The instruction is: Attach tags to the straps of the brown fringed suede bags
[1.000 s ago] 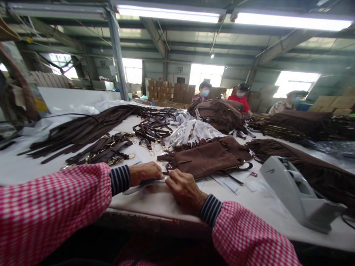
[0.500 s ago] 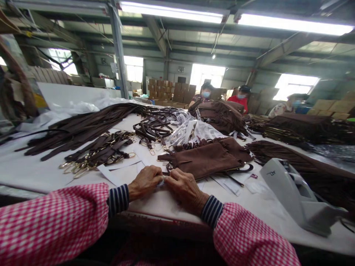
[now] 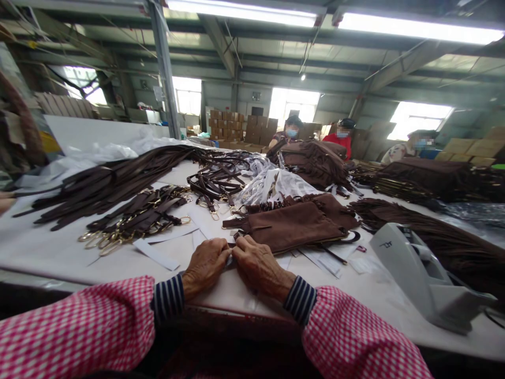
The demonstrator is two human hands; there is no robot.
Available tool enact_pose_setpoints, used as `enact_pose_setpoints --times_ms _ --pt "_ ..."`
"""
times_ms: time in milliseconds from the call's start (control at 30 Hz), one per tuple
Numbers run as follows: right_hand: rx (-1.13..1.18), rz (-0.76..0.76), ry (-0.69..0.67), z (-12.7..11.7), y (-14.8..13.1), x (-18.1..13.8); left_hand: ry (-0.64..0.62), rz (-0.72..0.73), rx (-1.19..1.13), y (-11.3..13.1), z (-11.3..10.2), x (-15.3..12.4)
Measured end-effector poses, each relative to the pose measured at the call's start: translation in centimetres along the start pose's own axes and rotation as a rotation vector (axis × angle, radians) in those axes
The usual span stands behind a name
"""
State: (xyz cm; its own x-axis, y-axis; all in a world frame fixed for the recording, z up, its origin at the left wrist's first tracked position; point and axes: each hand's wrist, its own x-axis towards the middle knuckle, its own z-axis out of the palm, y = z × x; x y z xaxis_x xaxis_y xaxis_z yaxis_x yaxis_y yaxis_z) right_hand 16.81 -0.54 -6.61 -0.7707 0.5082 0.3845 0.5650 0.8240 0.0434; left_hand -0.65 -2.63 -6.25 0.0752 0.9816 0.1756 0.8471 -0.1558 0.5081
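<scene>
While both hands rest on the white table (image 3: pixel 51 252) near its front edge, I find the left hand (image 3: pixel 205 266) and the right hand (image 3: pixel 258 266) knuckle to knuckle, fingertips meeting over a small pale piece (image 3: pixel 230 258) pinched between them. Fingers of both are curled narrow; what the piece is I cannot tell, as it is almost wholly covered. It lies directly at the fingertips, neither hand nearer than the other. Just beyond it lies the brown fringed bag (image 3: pixel 292 226), long axis running left to right, its left corner nearly touching the right hand. A paper strip (image 3: pixel 155 254) lies to the left, apart from the left hand. The grey dispenser (image 3: pixel 418 273) stands well to the right.

Against the frame one second earlier, the hands have closed together and the long pale strip formerly spread under them no longer shows; the sleeves sit lower in view.
</scene>
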Motion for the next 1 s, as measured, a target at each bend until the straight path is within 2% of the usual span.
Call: enact_pose_setpoints --times_ms 200,400,633,800,900,1000 --pt "0.024 -0.017 -0.016 0.1 0.4 0.0 -0.001 0.035 -0.083 0.1 -0.3 -0.3" --pt "0.182 0.001 0.046 0.8 1.5 -0.5 0.011 0.242 -0.130 -0.6 -0.3 -0.3" --pt "0.332 0.065 0.123 0.3 1.0 -0.9 0.023 0.583 0.248 -1.3 -0.3 -0.6" --pt "0.212 0.013 0.062 0.9 1.5 -0.6 0.015 0.757 0.433 -1.2 -0.7 -0.8" --pt "0.119 -0.009 0.070 1.2 1.4 -0.7 -0.013 0.697 0.480 -0.6 -1.0 -0.8" --pt "0.041 -0.014 0.083 1.0 1.0 -0.9 -0.059 0.490 0.488 0.2 -1.6 -1.3"
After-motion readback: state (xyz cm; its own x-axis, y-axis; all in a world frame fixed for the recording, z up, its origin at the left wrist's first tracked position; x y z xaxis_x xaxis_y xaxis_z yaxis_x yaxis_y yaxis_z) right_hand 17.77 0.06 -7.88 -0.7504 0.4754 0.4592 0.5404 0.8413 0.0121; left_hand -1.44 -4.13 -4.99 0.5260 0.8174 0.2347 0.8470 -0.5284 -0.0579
